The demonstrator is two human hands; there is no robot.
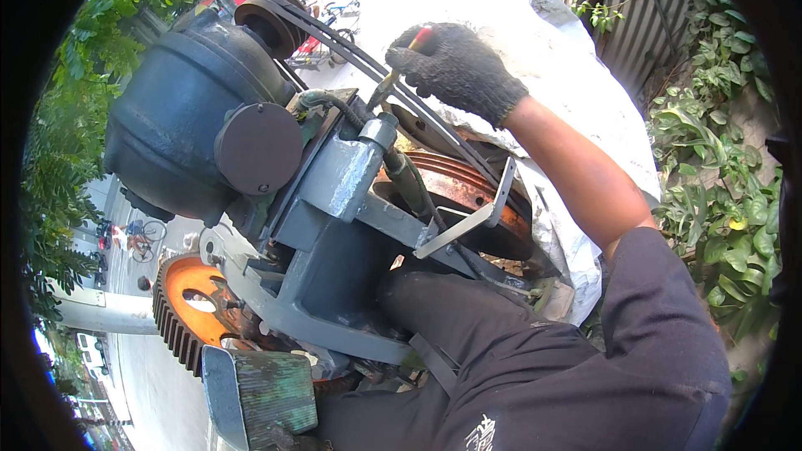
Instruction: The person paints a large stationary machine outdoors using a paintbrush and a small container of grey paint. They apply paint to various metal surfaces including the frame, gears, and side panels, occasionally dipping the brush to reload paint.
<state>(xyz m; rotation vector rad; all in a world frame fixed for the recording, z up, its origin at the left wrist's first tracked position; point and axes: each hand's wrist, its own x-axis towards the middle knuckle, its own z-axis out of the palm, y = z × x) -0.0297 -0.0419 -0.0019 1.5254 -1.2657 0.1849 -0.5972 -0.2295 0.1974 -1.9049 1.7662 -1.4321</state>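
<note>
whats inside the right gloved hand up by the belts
A brush: its red handle end shows near the top of the right hand, its working end below. The handle's middle is hidden by the fist.

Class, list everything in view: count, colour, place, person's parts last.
Motor housing: one, blue-grey, upper left
Small pulley: one, dark, upper left
Belts: at least two, black, upper centre
Rusty wheel: one, orange, centre
Frame: one, grey, centre
Toothed wheel: one, orange, lower left
Ridged container: one, green, lower left
Brush: one, red-handled, upper centre
Sheet: one, white, upper right
Corrugated wall: one, grey, upper right
Plants: several, green, both sides
Bicycles: several, colours unclear, background
Right hand: one, black-gloved, holding brush, upper centre
Left hand: one, apparently dark-gloved, lower edge, mostly hidden
Legs: two, dark-trousered, lower centre
</note>
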